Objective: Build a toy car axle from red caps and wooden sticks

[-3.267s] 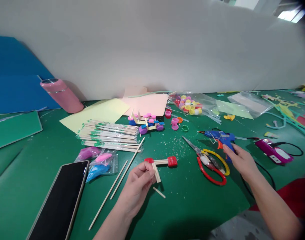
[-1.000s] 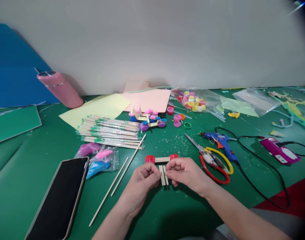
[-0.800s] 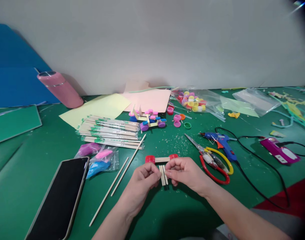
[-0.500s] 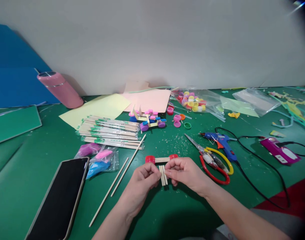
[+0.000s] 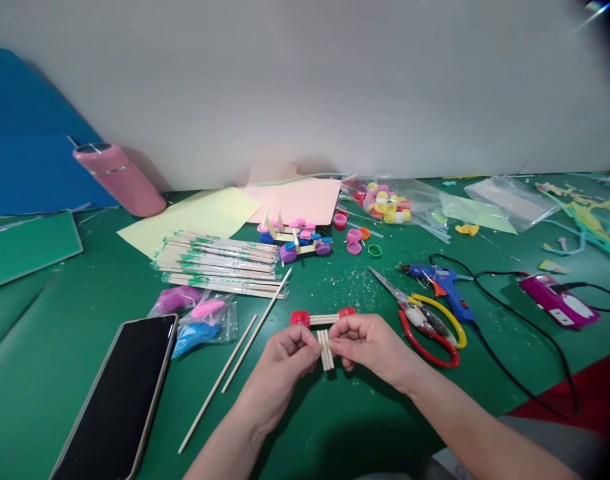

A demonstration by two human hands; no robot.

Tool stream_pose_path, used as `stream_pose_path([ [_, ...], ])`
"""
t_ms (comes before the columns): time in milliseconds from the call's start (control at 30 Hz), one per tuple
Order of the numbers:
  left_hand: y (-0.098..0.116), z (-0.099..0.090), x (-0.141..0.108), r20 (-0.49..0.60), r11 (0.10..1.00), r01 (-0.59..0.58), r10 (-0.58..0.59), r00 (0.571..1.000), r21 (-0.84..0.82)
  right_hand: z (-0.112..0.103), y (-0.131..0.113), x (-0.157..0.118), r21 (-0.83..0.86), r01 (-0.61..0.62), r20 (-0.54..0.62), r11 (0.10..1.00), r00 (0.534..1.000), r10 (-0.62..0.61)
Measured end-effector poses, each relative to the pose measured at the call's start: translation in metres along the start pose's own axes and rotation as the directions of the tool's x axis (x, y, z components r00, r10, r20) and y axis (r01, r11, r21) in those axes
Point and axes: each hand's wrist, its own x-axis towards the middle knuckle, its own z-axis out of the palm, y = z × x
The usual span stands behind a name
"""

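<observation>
Between my hands stand three short wooden sticks [image 5: 326, 351], side by side and lengthwise toward me. My left hand [image 5: 291, 363] pinches them from the left, and my right hand [image 5: 367, 343] pinches them from the right with thumb and fingers. Just beyond the fingertips lies a bar of short sticks [image 5: 323, 320] with red caps [image 5: 299, 318] at its two ends; my right fingers are close to the right cap. Two long wooden sticks [image 5: 257, 328] rest on the green table left of my left hand.
Scissors [image 5: 427, 320], a blue glue gun [image 5: 445, 287] and its black cable lie right. A phone [image 5: 119, 393], clay bags [image 5: 197, 323] and wrapped chopsticks [image 5: 219, 263] are left. Small wheeled models [image 5: 299, 240], loose caps [image 5: 355, 241] and a pink bottle [image 5: 122, 180] stand farther back.
The short sticks between my fingertips have drawn slightly closer together. Both hands have otherwise stayed in place.
</observation>
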Motion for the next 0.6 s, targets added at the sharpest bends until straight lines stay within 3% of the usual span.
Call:
stream_pose_path([
  [367,0.0006,-0.0012,-0.0013,0.044,0.99,0.015,-0.009,0.999,-0.14,-0.0005,0.0003,-0.0038,0.018,0.027,0.02,0.999,0.999,-0.027],
  [600,-0.0003,-0.0031,-0.001,0.012,0.991,-0.021,0.023,1.0,-0.13,0.003,0.0038,-0.0089,-0.018,0.072,0.063,0.997,0.995,-0.071],
])
